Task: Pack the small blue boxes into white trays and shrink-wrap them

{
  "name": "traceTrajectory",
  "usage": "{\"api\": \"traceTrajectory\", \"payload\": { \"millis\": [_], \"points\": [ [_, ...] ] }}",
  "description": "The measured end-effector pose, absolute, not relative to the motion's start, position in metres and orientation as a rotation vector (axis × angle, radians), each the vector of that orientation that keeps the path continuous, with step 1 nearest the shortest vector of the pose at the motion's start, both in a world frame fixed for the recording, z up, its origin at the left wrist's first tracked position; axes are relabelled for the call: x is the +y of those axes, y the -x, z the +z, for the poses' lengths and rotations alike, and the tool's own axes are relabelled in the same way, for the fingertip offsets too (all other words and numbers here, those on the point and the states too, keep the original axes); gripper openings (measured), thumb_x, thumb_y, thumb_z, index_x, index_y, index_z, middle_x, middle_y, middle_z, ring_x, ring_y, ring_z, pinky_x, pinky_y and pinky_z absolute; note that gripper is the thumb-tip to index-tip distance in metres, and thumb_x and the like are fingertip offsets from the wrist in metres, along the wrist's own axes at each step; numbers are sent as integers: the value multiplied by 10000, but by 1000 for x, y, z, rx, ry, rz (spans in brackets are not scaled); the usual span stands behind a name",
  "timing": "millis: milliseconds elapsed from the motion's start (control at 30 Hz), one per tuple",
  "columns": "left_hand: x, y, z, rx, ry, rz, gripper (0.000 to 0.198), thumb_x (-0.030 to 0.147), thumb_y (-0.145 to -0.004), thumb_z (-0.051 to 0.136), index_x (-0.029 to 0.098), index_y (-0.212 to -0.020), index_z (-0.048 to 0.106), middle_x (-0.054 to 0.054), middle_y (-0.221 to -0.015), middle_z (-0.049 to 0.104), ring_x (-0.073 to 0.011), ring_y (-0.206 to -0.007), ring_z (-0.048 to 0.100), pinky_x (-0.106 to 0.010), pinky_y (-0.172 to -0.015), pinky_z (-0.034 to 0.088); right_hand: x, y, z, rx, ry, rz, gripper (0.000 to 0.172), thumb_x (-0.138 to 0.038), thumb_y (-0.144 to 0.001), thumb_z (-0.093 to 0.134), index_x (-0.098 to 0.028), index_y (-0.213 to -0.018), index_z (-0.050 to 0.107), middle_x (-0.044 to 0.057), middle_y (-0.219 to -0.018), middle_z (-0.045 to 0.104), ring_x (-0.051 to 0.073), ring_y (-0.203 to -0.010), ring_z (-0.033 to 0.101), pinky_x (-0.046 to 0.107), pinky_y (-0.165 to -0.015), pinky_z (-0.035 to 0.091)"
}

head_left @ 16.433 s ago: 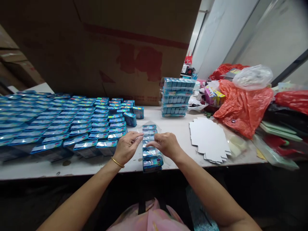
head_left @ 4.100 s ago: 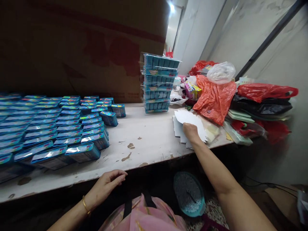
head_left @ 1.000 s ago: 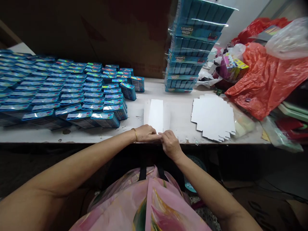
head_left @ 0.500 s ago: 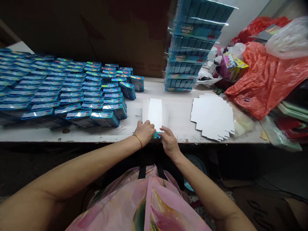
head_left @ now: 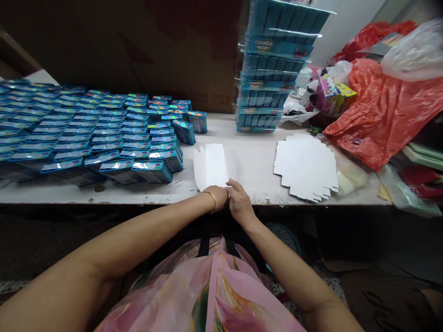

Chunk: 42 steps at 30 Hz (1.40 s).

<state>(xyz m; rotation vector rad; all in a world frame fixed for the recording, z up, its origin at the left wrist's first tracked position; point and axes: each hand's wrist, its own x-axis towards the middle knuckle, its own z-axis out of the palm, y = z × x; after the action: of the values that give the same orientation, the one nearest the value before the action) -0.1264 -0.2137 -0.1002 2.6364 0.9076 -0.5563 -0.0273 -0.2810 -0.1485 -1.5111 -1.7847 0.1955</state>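
A white flat cardboard blank (head_left: 211, 165) lies on the table in front of me, slightly skewed, with its side flaps spread. Its near end is in both my hands, at the table's front edge. My left hand (head_left: 217, 197), with a gold bangle at the wrist, is curled over that end, fingers tucked out of sight. Touching it, my right hand (head_left: 238, 201) pinches the same end with bent fingers. Rows of small blue foil-topped boxes (head_left: 104, 138) fill the table's left side, the nearest a hand's width from my left hand.
A pile of white cardboard blanks (head_left: 306, 167) lies to the right. A tall stack of wrapped blue packs (head_left: 273, 78) stands behind it. Red plastic bags (head_left: 380, 110) and clutter crowd the far right. A large brown carton (head_left: 138, 46) walls off the back.
My right hand took a blank from the pile and laid it in front of me. Over the last second the blank shifted left and skewed, and my hands closed together on its near end.
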Motion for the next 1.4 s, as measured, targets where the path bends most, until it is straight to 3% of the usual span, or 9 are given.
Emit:
{"api": "traceTrajectory", "payload": {
  "millis": [167,367,500,667,867,1067,1200,1300,1400],
  "points": [
    [-207,122,-95,900,-2568,-805,198,180,-696,556,90,-838,662,-157,-851,664,-254,-782,619,-325,-666,465,-287,20,-136,-1771,1468,297,351,-57,-802,361,-181,-1045,583,92,-1130,537,169,-1104,474,345,-930,427],
    [-197,144,-89,924,-2529,-703,395,512,-684,560,160,-819,677,-121,-835,669,-228,-780,614,-282,-657,436,-265,-25,-96,-1548,1508,288,240,-254,-844,434,-201,-1014,594,73,-1075,552,161,-974,535,268,-700,512],
    [-170,157,-76,910,-2524,-365,392,462,-810,404,187,-805,683,-73,-815,677,-180,-769,598,-259,-700,414,-199,-46,-94,-1548,1656,244,260,-299,-831,442,-172,-979,614,80,-1046,568,180,-967,538,300,-744,488],
    [-96,149,-69,1329,-2628,190,402,429,-780,475,166,-1068,574,-97,-1138,566,-228,-1046,504,-314,-886,365,-125,-44,-111,-1485,2172,481,408,-337,-687,613,-124,-1035,598,135,-1052,586,238,-960,560,331,-805,442],
    [-50,158,-107,1560,-2269,-49,440,269,-632,635,132,-1046,577,-67,-917,645,-176,-833,600,-224,-702,442,-139,-31,-127,-1668,2059,763,434,-99,-604,597,-179,-1031,609,28,-961,649,156,-836,607,207,-693,456],
    [-99,187,-137,1373,-2239,54,380,269,-731,508,198,-1101,558,10,-847,666,-111,-760,604,-190,-665,448,-195,-18,-134,-1782,1702,850,466,-46,-613,425,-243,-1002,590,-36,-898,645,127,-774,584,200,-627,442],
    [-110,175,-126,1214,-2338,5,302,299,-771,455,218,-1011,619,-18,-932,674,-150,-865,597,-234,-756,441,-192,-12,-124,-1826,1772,787,466,-34,-591,437,-225,-979,607,-5,-919,645,142,-800,570,214,-665,426],
    [-109,161,-112,1098,-2477,-252,325,217,-732,484,283,-1020,620,-9,-1062,635,-182,-982,560,-268,-828,413,-174,-9,-117,-1757,1976,945,397,-61,-615,481,-197,-954,636,8,-859,652,123,-724,574,179,-583,399],
    [-107,149,-101,1038,-2511,-473,367,165,-663,541,278,-1000,634,-46,-1012,649,-225,-944,576,-302,-795,424,-158,-5,-113,-1699,2126,1007,273,-91,-614,537,-155,-843,672,13,-741,643,113,-654,562,169,-532,365]
  ]
}}
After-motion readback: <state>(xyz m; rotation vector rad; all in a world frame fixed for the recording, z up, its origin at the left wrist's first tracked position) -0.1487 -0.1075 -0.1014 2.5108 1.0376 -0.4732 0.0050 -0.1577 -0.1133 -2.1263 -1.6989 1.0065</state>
